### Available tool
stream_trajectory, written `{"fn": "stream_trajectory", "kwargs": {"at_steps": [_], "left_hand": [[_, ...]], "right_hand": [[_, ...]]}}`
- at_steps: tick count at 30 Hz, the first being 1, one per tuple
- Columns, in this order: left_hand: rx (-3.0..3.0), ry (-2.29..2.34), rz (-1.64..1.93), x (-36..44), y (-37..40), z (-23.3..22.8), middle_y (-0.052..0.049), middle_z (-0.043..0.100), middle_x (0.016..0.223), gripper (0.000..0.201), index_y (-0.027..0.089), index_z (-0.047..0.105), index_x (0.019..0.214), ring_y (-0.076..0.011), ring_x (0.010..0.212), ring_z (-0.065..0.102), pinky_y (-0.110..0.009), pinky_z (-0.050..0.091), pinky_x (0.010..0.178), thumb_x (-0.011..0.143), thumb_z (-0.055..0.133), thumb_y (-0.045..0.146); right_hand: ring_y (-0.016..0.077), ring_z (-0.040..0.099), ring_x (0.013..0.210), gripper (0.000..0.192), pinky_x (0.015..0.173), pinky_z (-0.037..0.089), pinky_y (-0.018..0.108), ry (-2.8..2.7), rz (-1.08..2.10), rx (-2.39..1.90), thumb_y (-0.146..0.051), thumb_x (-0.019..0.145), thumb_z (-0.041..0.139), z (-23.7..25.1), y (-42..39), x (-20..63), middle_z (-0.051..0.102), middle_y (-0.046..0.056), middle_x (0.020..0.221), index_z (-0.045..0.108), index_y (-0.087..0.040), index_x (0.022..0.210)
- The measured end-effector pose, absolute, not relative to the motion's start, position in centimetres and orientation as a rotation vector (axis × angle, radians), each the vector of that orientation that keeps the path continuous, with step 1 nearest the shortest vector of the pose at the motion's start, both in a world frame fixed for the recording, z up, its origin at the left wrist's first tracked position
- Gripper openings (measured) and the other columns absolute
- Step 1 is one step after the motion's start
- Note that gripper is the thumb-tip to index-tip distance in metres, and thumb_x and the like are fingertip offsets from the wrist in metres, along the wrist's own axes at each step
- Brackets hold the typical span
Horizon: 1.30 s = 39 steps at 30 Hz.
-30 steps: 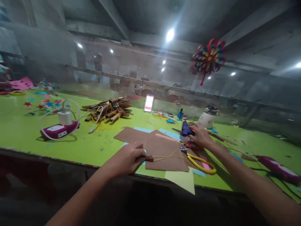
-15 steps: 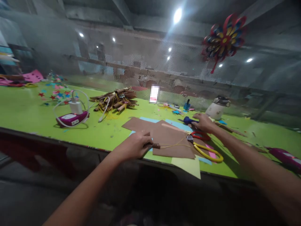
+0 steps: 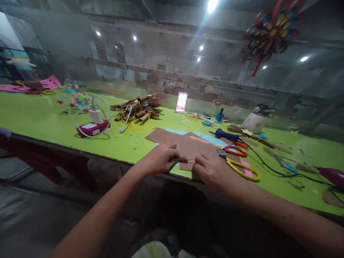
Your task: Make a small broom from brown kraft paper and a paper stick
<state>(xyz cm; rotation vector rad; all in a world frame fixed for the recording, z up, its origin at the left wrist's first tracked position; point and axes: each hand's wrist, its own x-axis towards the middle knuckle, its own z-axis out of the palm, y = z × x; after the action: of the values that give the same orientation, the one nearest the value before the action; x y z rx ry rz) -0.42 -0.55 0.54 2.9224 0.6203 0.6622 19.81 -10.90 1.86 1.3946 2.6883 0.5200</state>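
Item: small brown roll point(image 3: 183, 159), at the table's near edge on brown paper point(image 3: 196, 147), long axis left–right. My left hand point(image 3: 160, 160) pinched its left end; my right hand point(image 3: 212, 171), fingers curled, touched its right end, grip unclear.

A small brown paper roll point(image 3: 183, 159) lies on its side on brown paper sheets point(image 3: 192, 147) near the table's front edge — pale yellow strands point(image 3: 191, 161) trailing from its right end.

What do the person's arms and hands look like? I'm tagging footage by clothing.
Both forearms are bare, with no sleeves, gloves or watch in view. The left hand seems to wear a thin ring on one finger; the right hand shows none.
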Motion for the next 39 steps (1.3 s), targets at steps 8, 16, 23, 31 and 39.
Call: {"fn": "stream_trajectory", "kwargs": {"at_steps": [8,16,23,31,39], "left_hand": [[3.001,0.638,0.676,-0.4,-1.0,0.4,-0.005,0.057,0.079,0.023,0.015,0.066,0.077,-0.0137,0.066,0.051,-0.025,0.034,0.058,0.088,0.047,0.023],[2.958,0.694,0.620,-0.8,-1.4,0.3,-0.006,0.058,0.080,0.026,0.014,0.067,0.082,-0.0140,0.066,0.053,-0.024,0.036,0.059,0.089,0.044,0.024],[2.932,0.652,0.650,-1.0,-1.5,0.1,-0.007,0.058,0.083,0.025,0.015,0.067,0.086,-0.0141,0.071,0.055,-0.024,0.040,0.064,0.089,0.044,0.022],[2.906,0.637,0.711,-1.0,-1.5,0.0,-0.006,0.058,0.083,0.024,0.016,0.068,0.083,-0.0131,0.070,0.054,-0.023,0.039,0.062,0.089,0.045,0.021],[2.900,0.643,0.684,-1.1,-1.5,0.0,-0.007,0.058,0.084,0.024,0.015,0.069,0.089,-0.0137,0.071,0.053,-0.024,0.040,0.064,0.087,0.045,0.018]], "right_hand": [[0.0238,0.054,0.081,0.021,0.056,0.035,0.031,2.565,0.518,1.503,-0.006,0.082,0.046,1.7,-10.9,18.0,0.061,0.011,0.090,0.063,-0.013,0.091],[0.0244,0.055,0.084,0.023,0.056,0.036,0.030,2.541,0.471,1.569,-0.006,0.081,0.045,1.5,-10.5,17.9,0.061,0.011,0.090,0.063,-0.014,0.094],[0.0227,0.054,0.084,0.020,0.058,0.034,0.028,2.602,0.480,1.576,-0.009,0.085,0.047,1.2,-10.7,18.1,0.061,0.013,0.089,0.062,-0.013,0.098],[0.0202,0.054,0.079,0.018,0.060,0.032,0.029,2.635,0.518,1.693,-0.010,0.084,0.047,1.0,-10.7,18.6,0.061,0.008,0.085,0.062,-0.016,0.090],[0.0148,0.054,0.066,0.012,0.057,0.027,0.026,2.598,0.301,1.772,-0.011,0.082,0.050,2.1,-9.3,19.4,0.063,0.006,0.080,0.061,-0.016,0.080]]}}
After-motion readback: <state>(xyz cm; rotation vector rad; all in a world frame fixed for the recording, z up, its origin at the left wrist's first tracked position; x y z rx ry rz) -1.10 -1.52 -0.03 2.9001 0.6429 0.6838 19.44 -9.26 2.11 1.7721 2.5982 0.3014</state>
